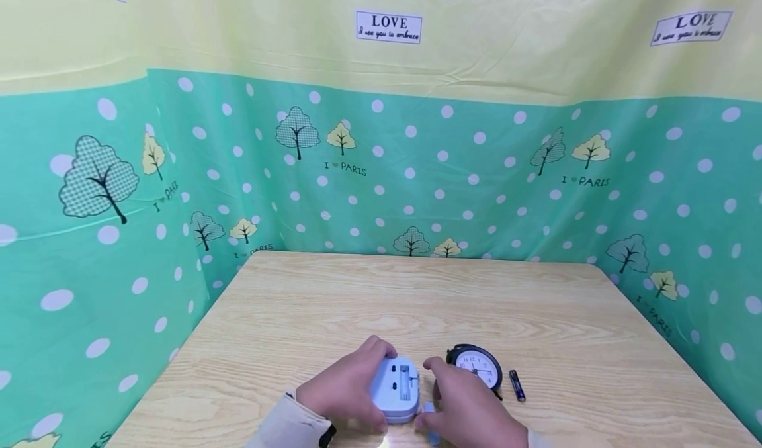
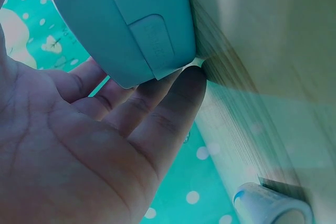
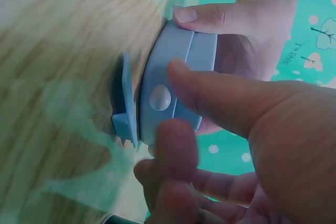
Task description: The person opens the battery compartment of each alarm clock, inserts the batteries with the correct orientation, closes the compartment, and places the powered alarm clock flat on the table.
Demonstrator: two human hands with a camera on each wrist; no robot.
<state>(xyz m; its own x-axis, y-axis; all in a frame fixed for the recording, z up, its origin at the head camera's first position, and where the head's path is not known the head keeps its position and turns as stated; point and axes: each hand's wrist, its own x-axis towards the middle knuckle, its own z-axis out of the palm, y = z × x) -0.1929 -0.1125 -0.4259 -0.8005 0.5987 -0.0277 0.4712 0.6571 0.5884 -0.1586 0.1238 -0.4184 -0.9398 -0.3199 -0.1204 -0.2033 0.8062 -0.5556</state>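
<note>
A light-blue rounded box lies on the table with a long battery slot facing up. My left hand grips it from the left, thumb at the near edge and fingers at the far one. Its fingertips reach under the side of the box in the left wrist view. A small white button shows on the side nearest my right hand. That hand hovers there with thumb and fingers apart. A loose blue battery cover stands on the table beside the box, partly behind my right thumb in the head view.
Just beyond my right hand lies a black round clock with a white dial, partly covered by that hand. A dark battery is to its right. A pale cylinder shows low in the left wrist view. A patterned curtain surrounds the wooden table.
</note>
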